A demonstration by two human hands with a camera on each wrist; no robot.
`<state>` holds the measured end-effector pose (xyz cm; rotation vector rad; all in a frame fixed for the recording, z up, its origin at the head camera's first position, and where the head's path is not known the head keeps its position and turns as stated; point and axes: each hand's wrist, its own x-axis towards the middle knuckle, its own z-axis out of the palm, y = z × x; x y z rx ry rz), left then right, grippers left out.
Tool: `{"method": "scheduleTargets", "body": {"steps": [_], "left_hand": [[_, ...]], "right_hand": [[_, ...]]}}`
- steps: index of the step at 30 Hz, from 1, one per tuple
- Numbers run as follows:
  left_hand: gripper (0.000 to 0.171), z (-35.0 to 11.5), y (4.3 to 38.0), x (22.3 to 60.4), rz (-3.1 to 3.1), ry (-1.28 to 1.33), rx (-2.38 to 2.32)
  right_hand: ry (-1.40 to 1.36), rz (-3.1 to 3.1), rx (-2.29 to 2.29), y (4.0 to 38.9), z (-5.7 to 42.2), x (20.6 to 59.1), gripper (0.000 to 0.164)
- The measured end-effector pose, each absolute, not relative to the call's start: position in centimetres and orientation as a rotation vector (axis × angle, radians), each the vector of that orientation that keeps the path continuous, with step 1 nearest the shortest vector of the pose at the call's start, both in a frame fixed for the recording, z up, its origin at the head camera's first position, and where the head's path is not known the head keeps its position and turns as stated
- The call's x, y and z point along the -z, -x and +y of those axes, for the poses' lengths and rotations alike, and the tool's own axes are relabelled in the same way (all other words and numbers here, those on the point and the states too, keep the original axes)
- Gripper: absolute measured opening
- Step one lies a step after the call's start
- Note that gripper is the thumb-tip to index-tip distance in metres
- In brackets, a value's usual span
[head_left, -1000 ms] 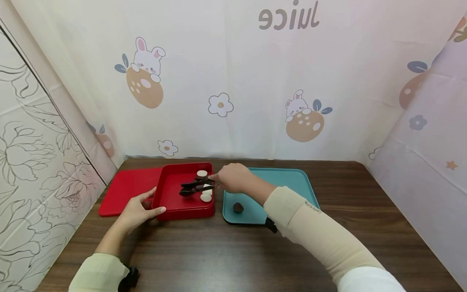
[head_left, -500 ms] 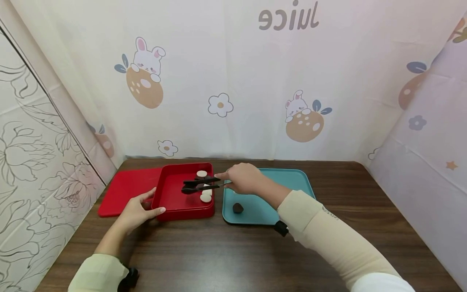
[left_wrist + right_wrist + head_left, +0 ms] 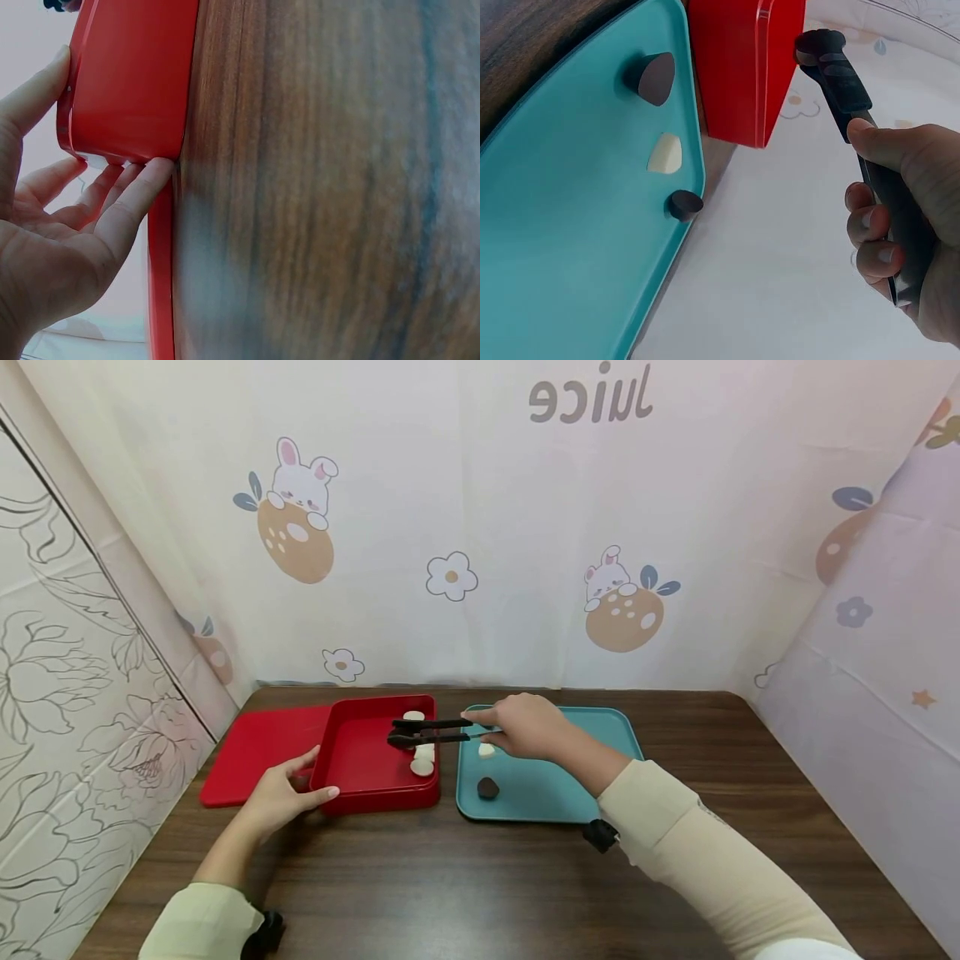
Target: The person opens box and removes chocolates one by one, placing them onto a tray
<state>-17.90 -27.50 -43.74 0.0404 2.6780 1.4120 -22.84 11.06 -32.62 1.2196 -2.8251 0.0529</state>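
Note:
My left hand (image 3: 277, 793) touches the red box (image 3: 382, 800) at its near-left corner, thumb at the rim and straight fingertips against the side wall. My right hand (image 3: 528, 727) grips black-tipped tongs (image 3: 431, 731), pointing left over the box's right side. A dark brown shape shows at the tong tips in the right wrist view; I cannot tell whether it is a held piece. White pieces (image 3: 422, 767) lie along the box's right wall. On the teal tray (image 3: 555, 802) sit a dark brown piece (image 3: 487, 788), a white piece (image 3: 487, 750) and another dark piece (image 3: 684, 205).
A flat red board or lid (image 3: 255, 760) lies left of the box, partly behind it. The dark wooden table (image 3: 450, 893) extends in front and to the right. A printed curtain (image 3: 450, 485) hangs along the back edge.
My right hand has drawn back to the right with the tongs, whose tips have shifted right above the box. The tray's white piece has come into view. My left hand stays put.

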Motion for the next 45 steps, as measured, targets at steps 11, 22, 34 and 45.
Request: {"method": "scheduleTargets", "body": {"steps": [11,22,34,45], "left_hand": [[0.090,-27.5,17.8,43.7,2.675,-0.042,-1.414],[0.093,-27.5,17.8,43.8,2.673,-0.039,-1.407],[0.093,-27.5,17.8,43.7,2.675,-0.037,-1.404],[0.092,-27.4,17.9,43.7,2.670,-0.029,-1.412]], "right_hand": [[-1.147,-2.816,-0.171,22.2,14.0,32.0,0.047],[-1.087,-2.815,-0.261,21.9,16.8,32.3,0.048],[-0.938,-2.896,-0.301,21.4,19.1,33.2,0.049],[-0.858,-2.869,-0.397,21.2,21.5,35.2,0.048]]}}
